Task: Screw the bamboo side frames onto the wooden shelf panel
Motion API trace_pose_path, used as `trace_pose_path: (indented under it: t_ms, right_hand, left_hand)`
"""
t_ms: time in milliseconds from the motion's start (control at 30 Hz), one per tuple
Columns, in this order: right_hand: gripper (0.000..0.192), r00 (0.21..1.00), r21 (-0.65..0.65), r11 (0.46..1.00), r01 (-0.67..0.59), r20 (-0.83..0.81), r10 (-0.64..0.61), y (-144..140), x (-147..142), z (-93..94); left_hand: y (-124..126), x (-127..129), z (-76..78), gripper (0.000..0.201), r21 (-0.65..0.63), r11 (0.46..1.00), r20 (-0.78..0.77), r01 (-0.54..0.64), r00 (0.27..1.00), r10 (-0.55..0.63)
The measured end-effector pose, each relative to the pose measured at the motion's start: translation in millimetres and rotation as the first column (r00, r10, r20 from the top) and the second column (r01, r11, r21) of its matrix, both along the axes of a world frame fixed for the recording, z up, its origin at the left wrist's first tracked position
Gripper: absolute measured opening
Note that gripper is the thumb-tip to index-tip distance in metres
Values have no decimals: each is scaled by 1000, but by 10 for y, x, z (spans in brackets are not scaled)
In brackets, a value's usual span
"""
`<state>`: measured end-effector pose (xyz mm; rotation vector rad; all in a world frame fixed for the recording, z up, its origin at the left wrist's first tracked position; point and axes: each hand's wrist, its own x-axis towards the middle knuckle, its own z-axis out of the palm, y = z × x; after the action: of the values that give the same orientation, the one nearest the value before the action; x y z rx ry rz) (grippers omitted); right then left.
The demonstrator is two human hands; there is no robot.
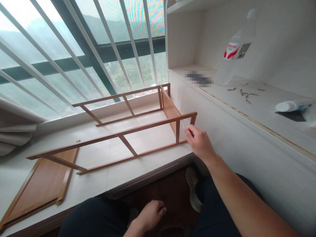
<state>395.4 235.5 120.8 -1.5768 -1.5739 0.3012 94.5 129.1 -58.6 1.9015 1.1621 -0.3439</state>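
In the head view, my right hand (198,141) is closed, pinching a thin silver hex key (183,124). The key's upper end meets the top rail of a wooden rack frame (128,129), close to its right end. Two ladder-like sides make up this frame, joined at the right by a brown wooden panel (170,103). Low between my knees hangs my left hand (151,215), apart from the frame. Its fingers are curled in, and whatever they may hold is hidden.
A second wooden panel (43,186) lies at the left of the white window ledge (98,181). On the right shelf stand a plastic bottle (228,62), several scattered screws (243,93) and a lying white tube (288,106). Barred windows rise behind; a curtain (14,126) hangs left.
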Motion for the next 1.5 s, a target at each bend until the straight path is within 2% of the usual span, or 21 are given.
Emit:
trace_pose_path:
  t_ms: [267,733,1133,1500]
  right_hand:
    - [33,1000,21,1000,-11,0,11,4,1,27]
    - [32,1000,2,1000,-26,14,26,9,-21,45]
    - [31,995,48,999,5,94,-10,34,-31,76]
    - [30,992,14,1000,23,128,-24,35,-15,83]
  left_hand:
    - [0,8,21,28,-1,1000,-10,1,1000,-1]
    - [-14,-22,-49,29,21,1000,15,16,1000,-16]
    - [-16,1,-31,30,15,1000,8,17,1000,-17]
    - [-8,13,12,27,6,1000,18,6,1000,-6]
